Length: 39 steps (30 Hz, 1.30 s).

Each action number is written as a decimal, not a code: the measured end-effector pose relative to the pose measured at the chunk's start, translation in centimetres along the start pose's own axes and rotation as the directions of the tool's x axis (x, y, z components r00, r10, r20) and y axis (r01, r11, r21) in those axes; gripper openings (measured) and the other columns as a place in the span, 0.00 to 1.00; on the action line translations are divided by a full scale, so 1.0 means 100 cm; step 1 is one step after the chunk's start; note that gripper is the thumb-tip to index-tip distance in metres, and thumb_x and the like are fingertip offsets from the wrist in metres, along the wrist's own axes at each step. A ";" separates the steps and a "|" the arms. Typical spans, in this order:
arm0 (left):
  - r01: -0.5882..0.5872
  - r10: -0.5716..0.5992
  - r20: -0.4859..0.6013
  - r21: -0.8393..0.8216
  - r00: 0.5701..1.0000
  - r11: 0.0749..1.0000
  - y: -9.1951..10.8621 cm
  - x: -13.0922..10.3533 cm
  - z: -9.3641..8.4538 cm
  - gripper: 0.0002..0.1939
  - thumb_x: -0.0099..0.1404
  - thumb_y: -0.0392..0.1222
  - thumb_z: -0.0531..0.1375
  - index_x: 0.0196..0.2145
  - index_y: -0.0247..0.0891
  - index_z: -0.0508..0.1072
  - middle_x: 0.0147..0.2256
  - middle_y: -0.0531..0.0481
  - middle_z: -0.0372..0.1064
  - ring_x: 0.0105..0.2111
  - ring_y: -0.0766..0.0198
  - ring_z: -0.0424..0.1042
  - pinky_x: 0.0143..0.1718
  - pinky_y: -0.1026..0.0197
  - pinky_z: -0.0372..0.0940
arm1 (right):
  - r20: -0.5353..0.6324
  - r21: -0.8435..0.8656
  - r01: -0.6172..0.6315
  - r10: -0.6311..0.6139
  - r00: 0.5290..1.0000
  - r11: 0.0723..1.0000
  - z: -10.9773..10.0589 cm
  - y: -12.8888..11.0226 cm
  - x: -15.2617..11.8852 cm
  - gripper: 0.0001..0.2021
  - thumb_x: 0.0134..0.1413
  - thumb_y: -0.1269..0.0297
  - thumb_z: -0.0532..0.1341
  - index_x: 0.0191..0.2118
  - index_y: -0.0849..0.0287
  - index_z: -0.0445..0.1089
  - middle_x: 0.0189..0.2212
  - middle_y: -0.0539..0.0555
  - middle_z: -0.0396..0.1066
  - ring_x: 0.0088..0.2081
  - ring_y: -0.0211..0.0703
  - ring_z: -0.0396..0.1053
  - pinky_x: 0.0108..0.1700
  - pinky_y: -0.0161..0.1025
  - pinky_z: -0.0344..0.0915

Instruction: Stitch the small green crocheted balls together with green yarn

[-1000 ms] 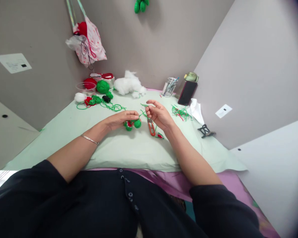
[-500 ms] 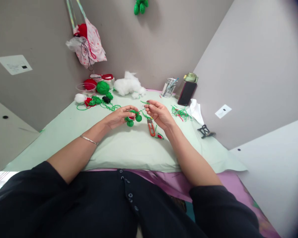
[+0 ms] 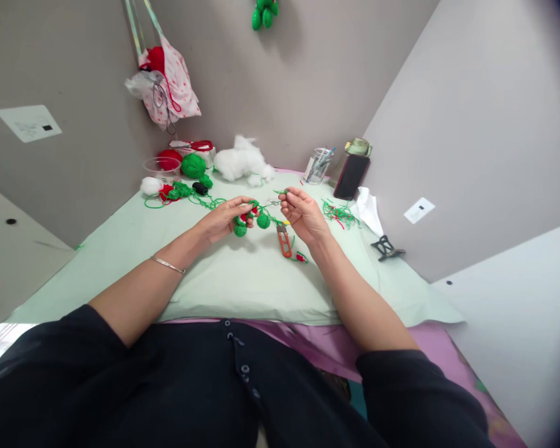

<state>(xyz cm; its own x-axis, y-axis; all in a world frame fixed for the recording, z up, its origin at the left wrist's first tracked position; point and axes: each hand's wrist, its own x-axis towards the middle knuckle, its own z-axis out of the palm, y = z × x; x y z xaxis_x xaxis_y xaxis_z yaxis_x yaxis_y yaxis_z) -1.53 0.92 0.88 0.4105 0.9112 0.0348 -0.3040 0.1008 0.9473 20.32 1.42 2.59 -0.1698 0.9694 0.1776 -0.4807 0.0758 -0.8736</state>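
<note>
My left hand is closed around a small green, red and white crocheted piece. Two green crocheted balls hang from it, one below my fingers and another ball to their right. In a pinch of thumb and fingers, my right hand holds green yarn. A thin strand crosses the gap between both hands; whether a needle is there I cannot tell. Orange-handled thread snips lie just below my right hand, and a small red and green crocheted bit is beside them.
White stuffing sits at the back, with a green yarn ball and a plastic tub to its left. At right are a pen cup, a phone, yarn scraps and a black hair clip.
The crocheted piece has turned in my left hand, showing more red and white, and its right ball hangs slightly lower. My right hand has moved a little to the right with the yarn.
</note>
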 end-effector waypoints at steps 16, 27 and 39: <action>-0.064 0.064 0.004 -0.037 0.998 0.997 0.003 0.000 0.001 0.15 0.59 0.38 0.68 0.45 0.33 0.77 0.32 0.50 0.71 0.27 0.71 0.70 0.33 0.65 0.68 | 0.022 -0.205 0.035 -0.031 0.999 0.978 0.004 0.005 -0.004 0.16 0.36 0.61 0.77 0.34 0.59 0.77 0.29 0.50 0.77 0.28 0.32 0.70 0.32 0.31 0.69; -0.050 0.055 -0.050 0.096 0.997 0.994 -0.003 0.000 0.003 0.22 0.56 0.53 0.71 0.40 0.34 0.76 0.30 0.49 0.72 0.26 0.68 0.71 0.30 0.64 0.66 | 0.069 -0.201 -0.001 0.015 0.997 0.980 0.007 0.004 -0.006 0.17 0.35 0.61 0.76 0.33 0.59 0.74 0.24 0.45 0.70 0.24 0.30 0.64 0.30 0.33 0.64; -0.048 0.069 -0.125 0.169 0.990 0.984 -0.006 0.002 -0.001 0.23 0.53 0.59 0.72 0.30 0.36 0.73 0.22 0.54 0.64 0.20 0.71 0.60 0.21 0.67 0.57 | 0.091 -0.285 0.022 0.004 0.996 0.958 0.008 0.006 -0.007 0.18 0.37 0.57 0.76 0.33 0.58 0.72 0.24 0.46 0.71 0.24 0.32 0.65 0.29 0.33 0.64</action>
<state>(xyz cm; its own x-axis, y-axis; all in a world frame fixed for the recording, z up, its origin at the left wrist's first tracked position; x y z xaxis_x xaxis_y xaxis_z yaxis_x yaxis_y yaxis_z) -1.32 1.09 0.30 0.2776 0.9588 0.0603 -0.1736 -0.0117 0.9847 19.48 0.61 2.25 -0.2492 0.9444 0.2146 -0.2196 0.1607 -0.9623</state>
